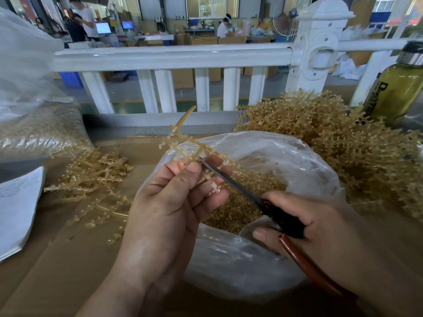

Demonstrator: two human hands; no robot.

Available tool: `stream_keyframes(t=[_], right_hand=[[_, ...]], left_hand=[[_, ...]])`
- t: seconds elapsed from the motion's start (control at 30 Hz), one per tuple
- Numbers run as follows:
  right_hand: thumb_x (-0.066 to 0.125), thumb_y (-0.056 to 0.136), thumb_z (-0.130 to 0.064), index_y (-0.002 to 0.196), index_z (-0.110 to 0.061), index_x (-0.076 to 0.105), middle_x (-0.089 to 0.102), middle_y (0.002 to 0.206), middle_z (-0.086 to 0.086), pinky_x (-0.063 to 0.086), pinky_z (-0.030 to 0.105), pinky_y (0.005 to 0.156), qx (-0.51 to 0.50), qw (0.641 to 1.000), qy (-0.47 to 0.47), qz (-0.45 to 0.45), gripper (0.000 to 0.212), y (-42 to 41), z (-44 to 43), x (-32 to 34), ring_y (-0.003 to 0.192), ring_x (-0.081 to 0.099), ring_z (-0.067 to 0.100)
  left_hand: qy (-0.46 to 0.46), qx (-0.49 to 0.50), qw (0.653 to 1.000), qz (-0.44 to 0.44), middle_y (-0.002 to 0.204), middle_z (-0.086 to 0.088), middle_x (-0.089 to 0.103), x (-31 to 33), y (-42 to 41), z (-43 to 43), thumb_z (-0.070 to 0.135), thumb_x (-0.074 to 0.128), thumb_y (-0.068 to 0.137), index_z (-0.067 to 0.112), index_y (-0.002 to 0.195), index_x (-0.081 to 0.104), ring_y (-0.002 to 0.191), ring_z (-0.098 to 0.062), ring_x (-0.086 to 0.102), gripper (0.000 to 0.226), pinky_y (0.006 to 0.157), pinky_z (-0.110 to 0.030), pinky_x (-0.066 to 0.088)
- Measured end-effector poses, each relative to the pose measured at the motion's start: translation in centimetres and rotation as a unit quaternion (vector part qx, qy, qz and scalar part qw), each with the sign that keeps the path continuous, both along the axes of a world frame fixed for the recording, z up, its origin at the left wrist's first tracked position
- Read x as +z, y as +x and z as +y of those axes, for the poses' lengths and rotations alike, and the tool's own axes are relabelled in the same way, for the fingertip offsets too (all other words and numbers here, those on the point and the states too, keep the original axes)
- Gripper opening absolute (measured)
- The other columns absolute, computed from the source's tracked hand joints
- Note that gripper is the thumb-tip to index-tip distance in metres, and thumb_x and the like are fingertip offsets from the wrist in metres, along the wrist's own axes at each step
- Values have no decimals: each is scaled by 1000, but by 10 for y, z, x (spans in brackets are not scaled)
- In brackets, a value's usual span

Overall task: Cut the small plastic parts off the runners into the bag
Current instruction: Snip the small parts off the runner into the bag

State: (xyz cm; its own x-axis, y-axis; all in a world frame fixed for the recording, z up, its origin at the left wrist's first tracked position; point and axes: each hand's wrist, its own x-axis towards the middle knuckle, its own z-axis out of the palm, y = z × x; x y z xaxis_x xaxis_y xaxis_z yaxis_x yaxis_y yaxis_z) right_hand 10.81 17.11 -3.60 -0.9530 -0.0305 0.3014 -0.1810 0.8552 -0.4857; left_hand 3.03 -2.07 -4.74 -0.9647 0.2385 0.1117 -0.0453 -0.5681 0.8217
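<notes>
Holds the left hand (174, 197) up at centre, palm toward the camera, fingers (194, 170) and thumb pinching a tan runner (183, 143) that points toward 12 o'clock above the mouth of the clear bag (274, 152). Grips a cutter (229, 181) in the right hand (320, 225) at 4 o'clock, fingers (286, 200) curled round the black and reddish-brown handles, blade tip meeting the runner just beside the left fingertips. Cannot tell whether the blades are apart.

Inside the bag, between the hands, a heap of small cut parts (240, 207). At 2 o'clock, just beside the bag, a tall pile of uncut runners (343, 145). At 9 o'clock, a looser scatter of runners (91, 179) lying flat.

At 2 o'clock by the frame edge, a bottle (396, 88) of yellowish liquid with a metal collar and black upright lettering, too skewed to read. At 8 o'clock, a stack of white paper (16, 207) with faint handwriting, not legible.

Underneath everything, a brown cardboard-covered worktop (57, 259). At 10 o'clock, a large clear sack (34, 129) filled with tan pieces. Along 12 o'clock, a white railing (174, 58); beyond it a workshop floor with cardboard boxes, lit monitors and people at benches.
</notes>
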Motion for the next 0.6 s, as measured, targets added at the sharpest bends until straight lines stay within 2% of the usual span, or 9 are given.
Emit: stream_keyframes(t=[0.2,0.37,0.6], right_hand=[[57,74,-67,90,-30,66,61,74,-13,44,13,57,1,1000,9,-14,40,0,-2,2,68,60,1],[59,76,-65,89,-34,64,60,77,-19,43,13,56,7,1000,16,-23,33,0,-1,5,68,59,0],[62,77,-60,84,-30,64,58,68,-20,38,11,48,17,999,6,-26,31,0,-1,8,59,58,-1]], left_hand=[[-3,-11,1000,22,107,-14,77,1,0,1,26,64,83,26,75,74,91,-20,74,13,67,-26,59],[-5,-14,1000,21,108,-16,76,0,-1,0,28,71,83,27,77,75,92,-21,74,7,68,-26,59],[-8,-16,1000,16,106,-14,77,-1,-1,-1,26,62,86,27,76,75,91,-20,75,17,66,-26,59]])
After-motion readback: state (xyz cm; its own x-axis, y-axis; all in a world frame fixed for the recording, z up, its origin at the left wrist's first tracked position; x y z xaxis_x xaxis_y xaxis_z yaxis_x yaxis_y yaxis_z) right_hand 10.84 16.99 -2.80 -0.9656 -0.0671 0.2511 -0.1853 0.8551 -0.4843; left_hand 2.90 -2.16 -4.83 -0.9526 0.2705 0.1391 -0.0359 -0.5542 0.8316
